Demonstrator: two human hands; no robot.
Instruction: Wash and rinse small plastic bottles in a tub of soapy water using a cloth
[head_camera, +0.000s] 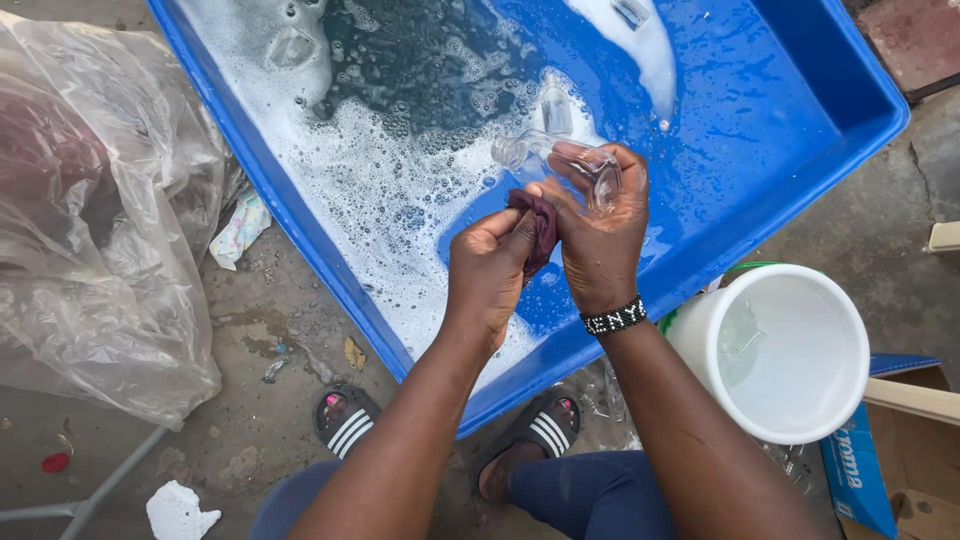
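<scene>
Fingers (590, 175) of right hand (600, 235) closed round clear glass bottle (545, 150); left hand (490, 265) pinching dark maroon cloth (540, 225) against it, above soapy blue tub (780, 120). White bucket (790, 350) near right.

You work in outdoor yard wash spot: rough concrete ground (280, 330), blue tub (790, 130) of soapy water set on it, white bucket (790, 350), plastic sheeting (110, 220), cardboard box (910, 450) nearby.

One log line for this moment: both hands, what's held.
left hand: holds dark cloth | right hand: holds clear glass bottle | over blue soapy tub
</scene>
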